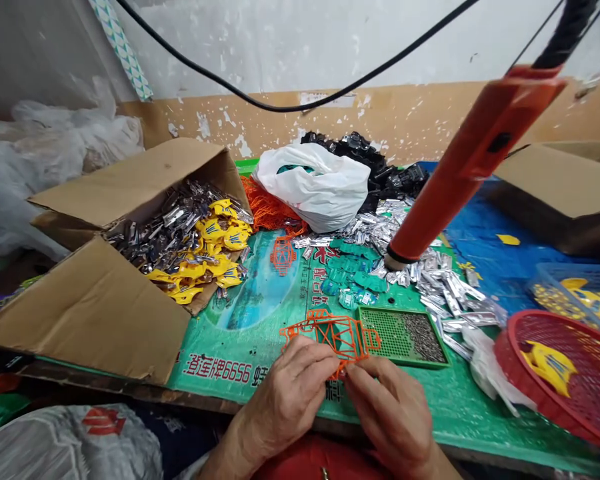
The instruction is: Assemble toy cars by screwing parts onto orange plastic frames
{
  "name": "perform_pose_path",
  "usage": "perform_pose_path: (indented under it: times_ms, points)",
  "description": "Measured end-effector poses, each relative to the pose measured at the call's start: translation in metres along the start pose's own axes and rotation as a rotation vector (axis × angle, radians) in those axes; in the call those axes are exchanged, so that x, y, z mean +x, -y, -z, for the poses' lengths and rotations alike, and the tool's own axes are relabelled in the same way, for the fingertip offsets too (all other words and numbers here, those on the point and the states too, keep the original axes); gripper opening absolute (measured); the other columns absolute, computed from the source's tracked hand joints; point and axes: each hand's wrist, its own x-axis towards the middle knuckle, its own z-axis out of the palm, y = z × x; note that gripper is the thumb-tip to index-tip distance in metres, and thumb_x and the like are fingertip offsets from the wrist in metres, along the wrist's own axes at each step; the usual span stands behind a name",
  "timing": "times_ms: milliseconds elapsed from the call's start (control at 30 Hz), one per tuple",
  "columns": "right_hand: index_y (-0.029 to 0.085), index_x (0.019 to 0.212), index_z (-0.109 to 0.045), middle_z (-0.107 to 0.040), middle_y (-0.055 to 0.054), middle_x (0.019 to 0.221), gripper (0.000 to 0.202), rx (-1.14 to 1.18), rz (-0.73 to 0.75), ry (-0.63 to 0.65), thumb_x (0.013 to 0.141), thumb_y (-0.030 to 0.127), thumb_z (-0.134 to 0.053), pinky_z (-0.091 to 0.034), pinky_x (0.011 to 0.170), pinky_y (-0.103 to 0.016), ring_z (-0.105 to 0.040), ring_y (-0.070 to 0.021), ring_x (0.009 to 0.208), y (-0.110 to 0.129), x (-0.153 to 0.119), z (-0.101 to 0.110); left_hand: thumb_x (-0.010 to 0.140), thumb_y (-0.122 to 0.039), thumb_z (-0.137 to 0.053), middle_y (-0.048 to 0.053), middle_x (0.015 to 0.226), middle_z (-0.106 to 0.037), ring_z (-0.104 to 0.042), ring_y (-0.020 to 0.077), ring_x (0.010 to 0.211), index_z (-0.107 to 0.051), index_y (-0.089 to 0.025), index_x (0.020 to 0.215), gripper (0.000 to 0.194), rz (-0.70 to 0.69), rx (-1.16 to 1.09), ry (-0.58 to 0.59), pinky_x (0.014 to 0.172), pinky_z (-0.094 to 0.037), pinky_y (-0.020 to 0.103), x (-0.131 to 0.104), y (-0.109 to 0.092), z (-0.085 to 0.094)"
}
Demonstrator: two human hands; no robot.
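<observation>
An orange lattice-like plastic frame (pixel 335 331) lies at the front of the green table sheet. My left hand (pixel 297 383) pinches its near edge, fingers pressed together. Close beside it, my right hand (pixel 393 403) is also closed at that edge, its fingertips almost meeting the left ones. Whatever small part may be between the fingertips is hidden. Just behind my right hand sits a green tray (pixel 405 337) with small dark metal pieces in its right part. Another orange frame (pixel 283 255) lies farther back, left of the teal pieces (pixel 355 270).
A red electric screwdriver (pixel 450 173) hangs over silver pieces (pixel 450 287). At left, an open cardboard box (pixel 85 320) holds yellow and metallic parts. A white bag (pixel 320 190) stands at the back, and a red basket (pixel 520 380) is at the right.
</observation>
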Motion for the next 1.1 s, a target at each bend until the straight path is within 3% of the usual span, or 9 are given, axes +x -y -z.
perform_pose_path:
  times_ms: [333, 767, 1100]
  points:
    - [0.017, 0.088, -0.059, -0.066, -0.003, 0.065, 0.009, 0.049, -0.01, -0.003, 0.09, 0.012, -0.053, -0.045, 0.056, -0.022, -0.06, -0.0117, 0.058, -0.004, -0.005, -0.005, 0.085, 0.003, -0.046, 0.012, 0.099, -0.067, -0.057, 0.0212, 0.09, -0.056, -0.01, 0.112, 0.031, -0.098, 0.155, -0.021, 0.079, -0.055, 0.037, 0.006, -0.008, 0.001]
    - [0.016, 0.09, -0.06, -0.066, -0.003, 0.062, 0.012, 0.065, 0.036, -0.008, 0.09, 0.007, -0.051, -0.042, 0.055, -0.023, -0.057, -0.0107, 0.054, -0.006, -0.005, -0.005, 0.094, -0.006, -0.04, 0.011, 0.1, -0.066, -0.057, 0.0213, 0.093, -0.057, -0.009, 0.107, 0.022, -0.08, 0.273, 0.08, 0.08, -0.056, 0.038, 0.011, -0.008, -0.001]
    - [0.016, 0.092, -0.06, -0.068, -0.004, 0.068, 0.013, 0.165, -0.025, -0.047, 0.086, 0.006, -0.057, -0.046, 0.057, -0.025, -0.061, -0.0125, 0.059, -0.01, -0.009, -0.008, 0.095, -0.009, -0.04, 0.011, 0.095, -0.065, -0.057, 0.0219, 0.09, -0.059, -0.008, 0.104, 0.021, -0.044, 0.27, 0.135, 0.078, -0.056, 0.038, 0.013, -0.007, -0.002]
